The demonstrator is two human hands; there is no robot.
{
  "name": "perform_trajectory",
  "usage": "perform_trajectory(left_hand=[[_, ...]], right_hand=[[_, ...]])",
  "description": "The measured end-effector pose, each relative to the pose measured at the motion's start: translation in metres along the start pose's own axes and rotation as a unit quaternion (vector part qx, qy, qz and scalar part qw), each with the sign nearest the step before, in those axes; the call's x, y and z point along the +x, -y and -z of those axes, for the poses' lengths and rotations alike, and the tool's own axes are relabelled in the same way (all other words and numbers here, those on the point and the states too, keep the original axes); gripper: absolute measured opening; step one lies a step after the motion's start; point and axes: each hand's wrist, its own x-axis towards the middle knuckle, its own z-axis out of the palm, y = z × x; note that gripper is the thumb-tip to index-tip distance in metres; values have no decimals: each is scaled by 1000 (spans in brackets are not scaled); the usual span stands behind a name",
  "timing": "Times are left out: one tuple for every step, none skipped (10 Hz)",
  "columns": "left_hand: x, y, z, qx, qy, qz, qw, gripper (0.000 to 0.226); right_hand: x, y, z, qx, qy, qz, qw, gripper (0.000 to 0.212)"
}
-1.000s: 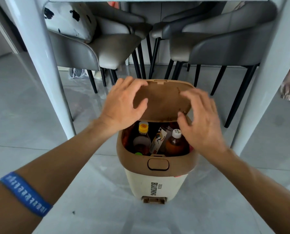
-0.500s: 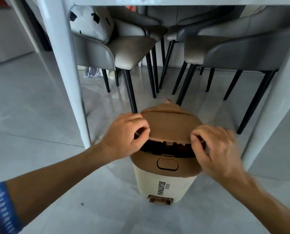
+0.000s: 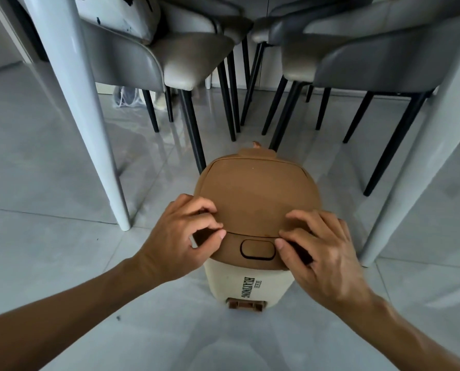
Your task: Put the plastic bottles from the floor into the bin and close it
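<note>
A cream bin (image 3: 246, 281) with a brown top stands on the grey floor in front of me. Its brown lid (image 3: 255, 194) lies flat down on the rim. My left hand (image 3: 180, 236) rests on the lid's front left corner, fingers curled on its edge. On the front right corner sits my right hand (image 3: 320, 253), fingertips pressing the lid's edge. A brown push button (image 3: 257, 249) shows between the two hands. The bottles are hidden inside the bin.
White table legs stand at the left (image 3: 79, 113) and at the right (image 3: 416, 167). Grey chairs with thin black legs (image 3: 194, 129) crowd just behind the bin. A brown foot pedal (image 3: 246, 304) sticks out at the bin's base.
The lid has come down from upright to flat on the rim, with both hands following it down. The bottles seen inside a second ago are now covered.
</note>
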Motion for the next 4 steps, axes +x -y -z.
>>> perform_trajectory(left_hand=[[-1,4,-5,23,-7,-16,1000,26],[0,-1,-2,17,5,-8,1000,27],[11,-2,11,-14,58,12,998,31],[27,3,44,-78,165,56,982,34]], right_hand=[[1,-1,-2,1,2,6,1000,29],[4,1,-1,3,16,-5,1000,30],[7,3,6,8,41,-24,999,34],[22,2,32,60,42,-50,996,40]])
